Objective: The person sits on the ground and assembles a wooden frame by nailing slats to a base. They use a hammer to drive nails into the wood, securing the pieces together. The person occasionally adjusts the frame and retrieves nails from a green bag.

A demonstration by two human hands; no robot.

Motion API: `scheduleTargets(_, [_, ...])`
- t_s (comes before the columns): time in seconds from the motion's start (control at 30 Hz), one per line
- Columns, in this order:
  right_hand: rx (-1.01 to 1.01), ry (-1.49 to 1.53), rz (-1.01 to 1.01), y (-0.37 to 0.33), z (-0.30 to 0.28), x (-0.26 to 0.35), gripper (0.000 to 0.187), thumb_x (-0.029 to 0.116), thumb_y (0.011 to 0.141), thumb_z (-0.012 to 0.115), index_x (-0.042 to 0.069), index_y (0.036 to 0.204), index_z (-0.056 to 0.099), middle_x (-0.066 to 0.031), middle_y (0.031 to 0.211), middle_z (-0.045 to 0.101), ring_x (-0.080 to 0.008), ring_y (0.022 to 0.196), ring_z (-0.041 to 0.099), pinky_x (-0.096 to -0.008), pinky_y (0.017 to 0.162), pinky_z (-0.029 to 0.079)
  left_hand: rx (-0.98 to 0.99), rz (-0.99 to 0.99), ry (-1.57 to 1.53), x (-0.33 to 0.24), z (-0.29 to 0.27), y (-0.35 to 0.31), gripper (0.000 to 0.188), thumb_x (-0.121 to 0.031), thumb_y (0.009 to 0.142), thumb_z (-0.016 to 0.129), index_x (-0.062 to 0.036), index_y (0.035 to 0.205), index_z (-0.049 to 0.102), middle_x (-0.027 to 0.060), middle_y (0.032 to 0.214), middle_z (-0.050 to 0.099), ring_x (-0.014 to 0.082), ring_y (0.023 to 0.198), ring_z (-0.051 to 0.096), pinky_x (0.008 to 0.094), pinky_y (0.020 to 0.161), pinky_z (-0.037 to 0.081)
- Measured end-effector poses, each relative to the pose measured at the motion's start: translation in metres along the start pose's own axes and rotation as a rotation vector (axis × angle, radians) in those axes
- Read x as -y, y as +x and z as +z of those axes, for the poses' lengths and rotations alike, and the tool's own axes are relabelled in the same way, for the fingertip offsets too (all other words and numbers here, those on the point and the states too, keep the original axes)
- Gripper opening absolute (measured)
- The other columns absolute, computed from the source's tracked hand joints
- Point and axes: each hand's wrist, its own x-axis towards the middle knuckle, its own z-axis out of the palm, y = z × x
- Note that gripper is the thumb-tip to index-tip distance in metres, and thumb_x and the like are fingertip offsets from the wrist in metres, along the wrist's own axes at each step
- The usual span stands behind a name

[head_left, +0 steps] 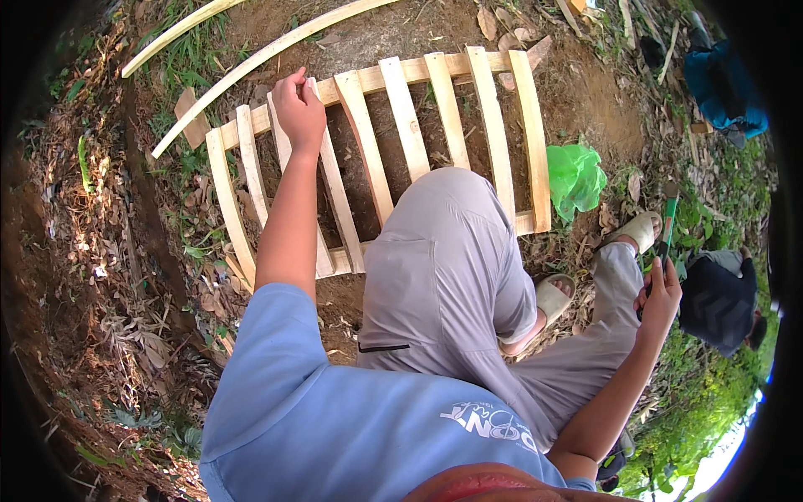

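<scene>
A frame of pale wooden slats [405, 120] laid across two long rails [374, 80] lies on the ground in front of me. My left hand [299, 113] is at the far rail on its left part, fingers curled around the far end of a wooden slat [338, 192]. Whether a nail is between the fingers is hidden. Out to my right, my right hand [660, 294] is closed round the handle of a hammer [667, 224] with a green part below its head. The hammer is held up, away from the frame. My bent knee covers part of the near rail.
Two loose wooden strips [268, 57] lie beyond the frame at the far left. A green plastic bag [575, 180] sits beside its right end. Farther right are a blue item [724, 88] and a person in a dark top [716, 303]. Leaves and grass cover the soil.
</scene>
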Motion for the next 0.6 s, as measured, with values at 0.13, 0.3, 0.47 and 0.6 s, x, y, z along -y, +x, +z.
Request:
scheduleTargets(0.13, [0.152,0.057,-0.201,-0.023,0.051,0.053,0.041,0.019,0.110,0.064,-0.003,0.144,0.060,0.0043,0.073,0.052,-0.0006,0.049,0.040,-0.0215,0.040,0.032,-0.062,-0.111,-0.137,0.003,0.006,-0.003,0.039,-0.005,0.100,0.067,-0.0043,0.139,0.064,0.0097,0.112,0.068,0.0225,0.100,0.068,0.0373,0.091,0.056])
scheduleTargets(0.3, [0.615,0.068,-0.142,-0.054,0.159,0.132,0.038,0.013,0.108,0.061,-0.002,0.143,0.061,0.0052,0.068,0.048,-0.0031,0.047,0.041,-0.0244,0.040,0.036,-0.071,0.011,-0.037,0.010,0.007,-0.002,0.016,-0.008,0.100,0.069,-0.0029,0.115,0.068,0.0104,0.107,0.070,0.0277,0.101,0.067,0.0411,0.090,0.055])
scheduleTargets(0.47, [0.860,-0.204,-0.300,-0.076,0.263,0.179,0.025,0.018,0.108,0.061,0.001,0.124,0.068,-0.0002,0.070,0.055,-0.0100,0.049,0.049,-0.0318,0.043,0.041,-0.084,-0.056,-0.142,0.010,0.008,-0.001,0.010,-0.007,0.098,0.071,-0.0018,0.104,0.065,0.0136,0.101,0.067,0.0323,0.103,0.064,0.0438,0.091,0.051])
scheduleTargets(0.6, [0.865,-0.447,-0.568,-0.084,0.329,0.207,0.023,0.021,0.107,0.059,0.000,0.110,0.068,-0.0087,0.070,0.059,-0.0188,0.054,0.057,-0.0404,0.052,0.049,-0.165,0.061,-0.212,0.009,0.009,0.003,0.012,0.001,0.094,0.070,-0.0004,0.098,0.059,0.0165,0.113,0.061,0.0363,0.110,0.059,0.0448,0.094,0.049])
